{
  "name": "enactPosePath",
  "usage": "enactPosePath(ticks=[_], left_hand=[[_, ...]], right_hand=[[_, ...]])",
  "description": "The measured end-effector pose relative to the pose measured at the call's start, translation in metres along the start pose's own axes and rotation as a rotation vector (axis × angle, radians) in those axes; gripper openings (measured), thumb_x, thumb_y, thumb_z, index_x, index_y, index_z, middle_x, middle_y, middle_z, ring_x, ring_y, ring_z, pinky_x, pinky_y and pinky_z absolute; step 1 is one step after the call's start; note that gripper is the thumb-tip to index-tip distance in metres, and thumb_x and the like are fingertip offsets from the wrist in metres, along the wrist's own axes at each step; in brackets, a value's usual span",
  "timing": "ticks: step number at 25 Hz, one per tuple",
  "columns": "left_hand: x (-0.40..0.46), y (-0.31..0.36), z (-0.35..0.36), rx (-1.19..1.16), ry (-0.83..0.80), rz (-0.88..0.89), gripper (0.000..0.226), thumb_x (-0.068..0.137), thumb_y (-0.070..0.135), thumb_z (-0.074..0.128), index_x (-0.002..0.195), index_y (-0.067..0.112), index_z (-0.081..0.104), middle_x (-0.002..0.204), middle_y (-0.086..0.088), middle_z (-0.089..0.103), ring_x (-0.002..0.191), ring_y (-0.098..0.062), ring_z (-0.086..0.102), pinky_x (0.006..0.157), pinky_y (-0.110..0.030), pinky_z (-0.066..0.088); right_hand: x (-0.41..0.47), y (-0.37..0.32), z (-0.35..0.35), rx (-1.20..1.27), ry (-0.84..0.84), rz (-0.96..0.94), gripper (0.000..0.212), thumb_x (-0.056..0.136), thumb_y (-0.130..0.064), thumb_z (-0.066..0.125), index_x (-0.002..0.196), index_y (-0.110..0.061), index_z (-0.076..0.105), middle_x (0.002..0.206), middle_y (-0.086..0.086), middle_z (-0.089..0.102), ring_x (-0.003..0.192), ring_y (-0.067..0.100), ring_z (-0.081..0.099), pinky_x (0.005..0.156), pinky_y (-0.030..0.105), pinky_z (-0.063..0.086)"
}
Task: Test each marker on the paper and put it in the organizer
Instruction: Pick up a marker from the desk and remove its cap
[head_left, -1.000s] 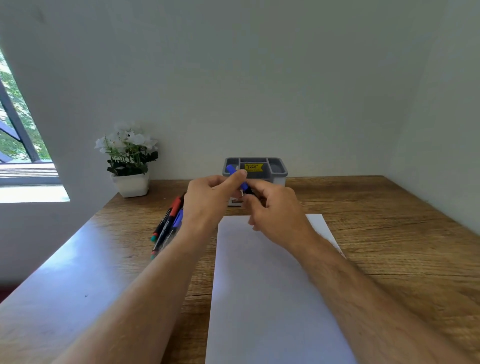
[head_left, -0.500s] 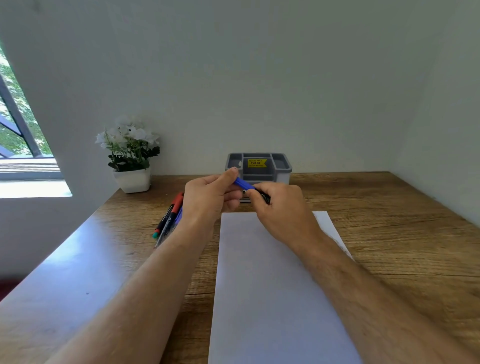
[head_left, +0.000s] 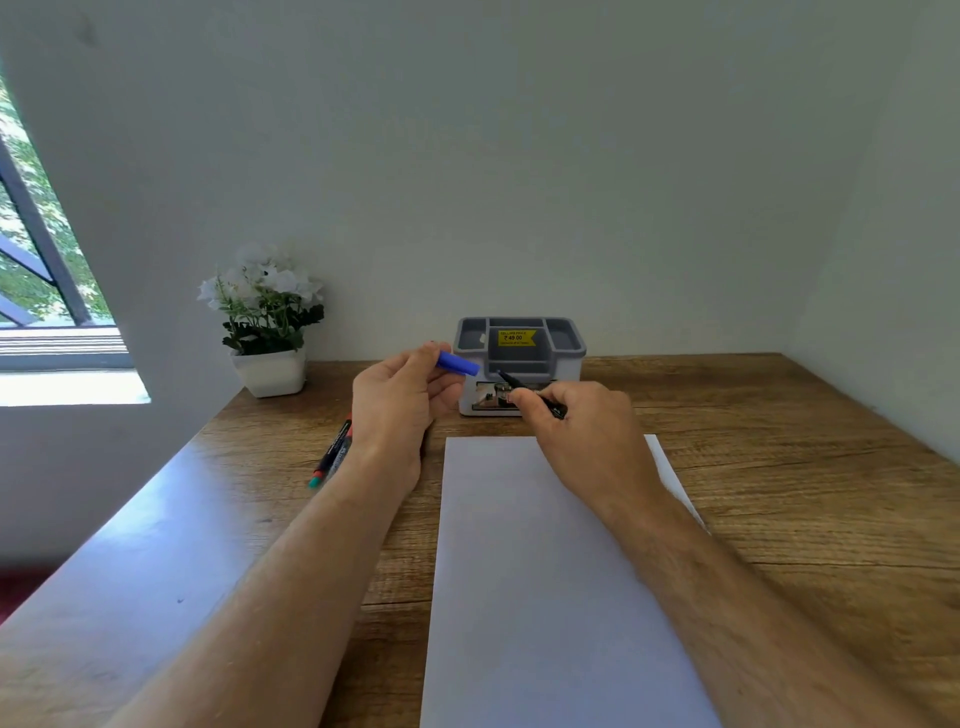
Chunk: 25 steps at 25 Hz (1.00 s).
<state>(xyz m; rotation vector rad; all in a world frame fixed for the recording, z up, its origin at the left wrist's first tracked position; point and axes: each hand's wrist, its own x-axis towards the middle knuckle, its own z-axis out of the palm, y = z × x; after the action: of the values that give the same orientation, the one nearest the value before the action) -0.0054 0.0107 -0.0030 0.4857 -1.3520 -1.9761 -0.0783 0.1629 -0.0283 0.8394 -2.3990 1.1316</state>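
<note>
Uncapping is done — left hand (head_left: 400, 400) pinches the blue cap (head_left: 458, 362), right hand (head_left: 582, 421) pinches the marker (head_left: 524, 391); next, its tip must come down onto the paper (head_left: 540, 571).

Left hand (head_left: 400, 400) pinches a cap; right hand (head_left: 582, 421) grips a marker.
</note>
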Motion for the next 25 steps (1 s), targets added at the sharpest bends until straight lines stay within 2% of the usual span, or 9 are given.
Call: enactPosePath(ticks=[2, 5, 8, 11, 13, 17, 20, 22, 25], left_hand=[[-0.001, 0.0, -0.002, 0.312, -0.005, 0.179, 0.019, 0.096, 0.022, 0.054, 0.093, 0.021, 0.073, 0.073, 0.001, 0.074, 0.068, -0.008, 0.07, 0.065, -0.027, 0.057], [-0.009, -0.001, -0.003, 1.072, -0.177, 0.565, 0.026, 0.095, 0.02, 0.038, 0.098, 0.031, 0.062, 0.072, 0.011, 0.062, 0.059, -0.003, 0.057, 0.052, -0.012, 0.039], [-0.012, 0.001, 0.0, 1.397, -0.426, 0.492, 0.025, 0.096, 0.02, 0.041, 0.107, 0.027, 0.063, 0.101, 0.004, 0.064, 0.08, -0.005, 0.055, 0.066, -0.019, 0.043], [-0.012, 0.0, -0.003, 1.696, -0.605, 0.355, 0.032, 0.093, 0.04, 0.055, 0.123, 0.035, 0.061, 0.122, 0.003, 0.058, 0.106, -0.014, 0.054, 0.09, -0.033, 0.048], [-0.014, -0.001, -0.005, 1.713, -0.627, 0.319, 0.035, 0.091, 0.046, 0.058, 0.125, 0.039, 0.062, 0.126, 0.003, 0.057, 0.113, -0.017, 0.053, 0.098, -0.038, 0.047], [-0.018, -0.006, -0.001, 1.69, -0.606, 0.372, 0.032, 0.09, 0.047, 0.062, 0.119, 0.036, 0.067, 0.121, 0.004, 0.063, 0.108, -0.016, 0.056, 0.094, -0.035, 0.049], [-0.02, -0.008, 0.0, 1.668, -0.614, 0.375, 0.031, 0.089, 0.048, 0.063, 0.117, 0.035, 0.068, 0.113, 0.004, 0.063, 0.098, -0.014, 0.056, 0.09, -0.035, 0.05], [-0.018, -0.01, -0.002, 1.655, -0.626, 0.393, 0.028, 0.089, 0.046, 0.063, 0.114, 0.035, 0.069, 0.105, 0.005, 0.063, 0.09, -0.012, 0.053, 0.085, -0.032, 0.05], [-0.012, -0.011, -0.003, 1.633, -0.637, 0.391, 0.024, 0.088, 0.046, 0.065, 0.108, 0.037, 0.071, 0.093, 0.01, 0.055, 0.088, -0.011, 0.05, 0.077, -0.028, 0.043]], right_hand=[[-0.004, 0.006, 0.003, -0.027, -0.037, 0.086, 0.033, 0.092, -0.051, 0.056, 0.099, -0.024, 0.073, 0.073, -0.01, 0.065, 0.065, 0.008, 0.06, 0.052, 0.028, 0.05], [-0.008, 0.012, 0.006, -0.148, -0.115, 0.145, 0.029, 0.088, -0.044, 0.06, 0.108, -0.026, 0.071, 0.08, -0.008, 0.064, 0.075, 0.012, 0.061, 0.063, 0.033, 0.056], [-0.008, 0.012, 0.005, -0.228, -0.191, 0.116, 0.026, 0.087, -0.039, 0.062, 0.107, -0.026, 0.072, 0.078, -0.008, 0.06, 0.075, 0.014, 0.059, 0.058, 0.028, 0.05], [-0.003, 0.014, -0.001, -0.235, -0.271, 0.119, 0.027, 0.085, -0.038, 0.062, 0.106, -0.026, 0.073, 0.085, -0.005, 0.064, 0.079, 0.015, 0.058, 0.06, 0.028, 0.046], [-0.001, 0.015, -0.006, -0.222, -0.301, 0.136, 0.026, 0.085, -0.038, 0.064, 0.105, -0.025, 0.073, 0.084, -0.004, 0.065, 0.078, 0.015, 0.059, 0.059, 0.027, 0.044], [0.006, 0.0, -0.005, 0.063, -0.195, 0.089, 0.02, 0.095, -0.036, 0.057, 0.093, -0.026, 0.074, 0.065, -0.012, 0.063, 0.06, 0.005, 0.06, 0.05, 0.02, 0.037], [0.006, -0.017, 0.003, 0.385, -0.138, 0.096, 0.024, 0.095, -0.021, 0.058, 0.116, -0.028, 0.067, 0.067, -0.008, 0.067, 0.046, -0.001, 0.058, 0.043, 0.018, 0.043], [0.0, -0.019, 0.01, 0.513, -0.118, 0.123, 0.035, 0.093, -0.012, 0.06, 0.121, -0.034, 0.06, 0.074, -0.001, 0.071, 0.04, 0.006, 0.059, 0.037, 0.021, 0.045], [-0.006, -0.014, 0.016, 0.589, -0.054, 0.164, 0.021, 0.095, -0.008, 0.057, 0.105, -0.025, 0.065, 0.089, 0.005, 0.071, 0.041, 0.022, 0.061, 0.037, 0.027, 0.048]])
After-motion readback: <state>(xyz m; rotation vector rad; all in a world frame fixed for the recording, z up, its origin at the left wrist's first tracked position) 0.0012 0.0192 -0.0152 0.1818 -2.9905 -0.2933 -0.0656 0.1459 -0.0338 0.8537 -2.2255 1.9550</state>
